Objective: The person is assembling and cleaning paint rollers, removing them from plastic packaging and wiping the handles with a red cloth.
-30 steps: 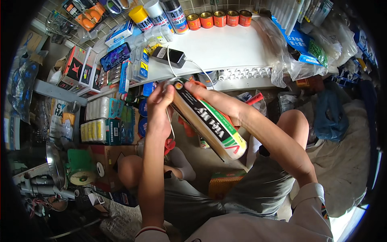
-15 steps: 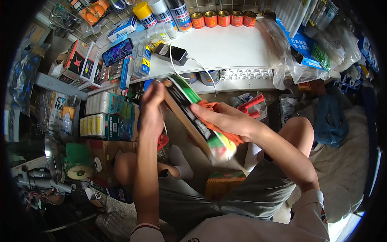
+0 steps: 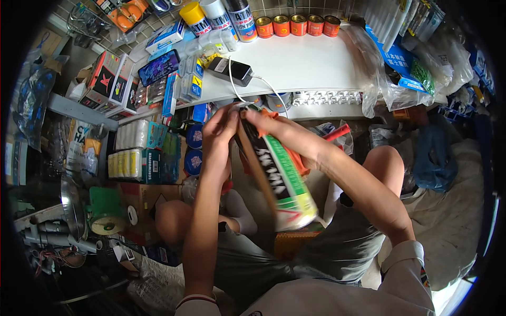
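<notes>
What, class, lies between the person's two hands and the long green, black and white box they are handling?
Nothing visible: the left hand and the right hand both already grip the top end of the long box, which slants down over the lap, below the white shelf.

This is a crowded hardware shop. Spray cans [image 3: 221, 18] and a row of small red tins [image 3: 298, 25] line a white shelf [image 3: 305, 66], boxed goods [image 3: 108, 79] stand stacked at left, and bagged stock [image 3: 416, 68] hangs at right.
</notes>
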The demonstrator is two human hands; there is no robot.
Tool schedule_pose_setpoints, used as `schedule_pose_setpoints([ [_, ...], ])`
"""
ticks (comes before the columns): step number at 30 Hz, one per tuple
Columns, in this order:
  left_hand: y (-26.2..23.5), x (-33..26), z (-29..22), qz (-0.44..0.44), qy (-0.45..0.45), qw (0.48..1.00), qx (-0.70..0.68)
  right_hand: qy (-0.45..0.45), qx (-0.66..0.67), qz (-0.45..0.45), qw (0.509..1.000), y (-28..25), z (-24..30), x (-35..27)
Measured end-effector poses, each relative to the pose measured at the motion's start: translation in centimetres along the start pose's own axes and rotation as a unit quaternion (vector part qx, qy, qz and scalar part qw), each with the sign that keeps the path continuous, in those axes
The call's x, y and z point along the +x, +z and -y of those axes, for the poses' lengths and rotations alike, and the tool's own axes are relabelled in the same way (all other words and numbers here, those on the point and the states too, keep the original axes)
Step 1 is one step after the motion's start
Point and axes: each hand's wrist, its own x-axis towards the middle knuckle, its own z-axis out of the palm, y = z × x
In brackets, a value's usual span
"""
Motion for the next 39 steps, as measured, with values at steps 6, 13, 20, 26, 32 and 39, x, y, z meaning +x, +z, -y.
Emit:
schedule_pose_setpoints([
  [6,-0.6,0.3,0.4,-0.034,-0.055,0.994,0.083,-0.196,-0.193,-0.177,0.945,-0.2,-3.1,2.3],
  [13,0.0,-0.9,-1.9,-0.068,-0.051,0.979,0.187,-0.227,-0.365,-0.252,0.867,-1.2,-0.9,1.9],
  [20,1.9,-1.7,-1.5,-0.007,0.1,0.983,0.157,-0.352,-0.403,-0.315,0.784,-1.1,-0.7,1.3],
  [26,2.6,-0.9,0.1,-0.007,0.169,0.972,0.166,-0.492,-0.277,-0.145,0.813,-1.1,0.2,1.4],
  [32,2.4,-1.7,1.4,-0.024,0.235,0.915,0.327,-0.502,-0.604,-0.093,0.612,-1.2,0.2,2.6],
  [39,3.0,-2.2,2.8,-0.043,0.216,0.903,0.369,-0.333,-0.336,-0.198,0.859,-1.7,0.0,3.5],
])
